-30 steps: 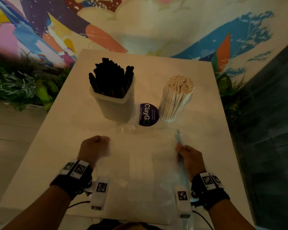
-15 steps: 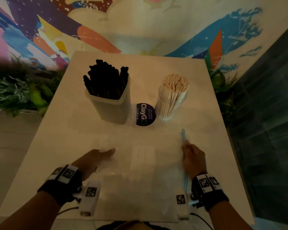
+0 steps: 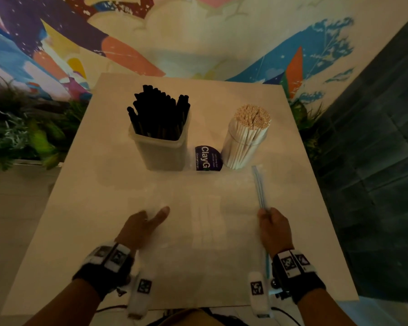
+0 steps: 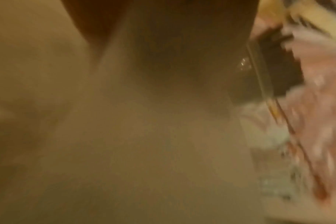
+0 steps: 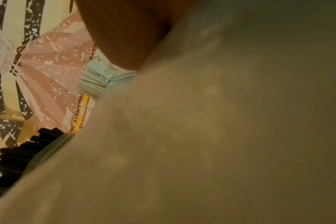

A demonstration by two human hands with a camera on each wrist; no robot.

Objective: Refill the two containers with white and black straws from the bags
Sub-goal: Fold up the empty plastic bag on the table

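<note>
A square translucent container (image 3: 161, 154) full of black straws (image 3: 159, 111) stands at the back of the table. Right of it is a round clear container (image 3: 242, 151) packed with white straws (image 3: 250, 128). A flat clear plastic bag (image 3: 205, 220) lies in front of them, with a blue zip strip (image 3: 258, 187) along its right edge. My left hand (image 3: 144, 224) rests on the bag's left part with a finger stretched forward. My right hand (image 3: 272, 222) grips the blue strip. The right wrist view shows the white straws (image 5: 94, 80) and the black straws (image 5: 23, 153) beyond the table. The left wrist view is blurred.
A dark round ClayGo sticker (image 3: 207, 158) sits between the containers. The pale table (image 3: 80, 184) ends close to my body and at both sides. Green plants (image 3: 21, 137) line the left, and a painted wall (image 3: 198, 43) stands behind.
My left hand has opened from a fist and now lies on the bag. My right hand has kept its hold on the blue strip.
</note>
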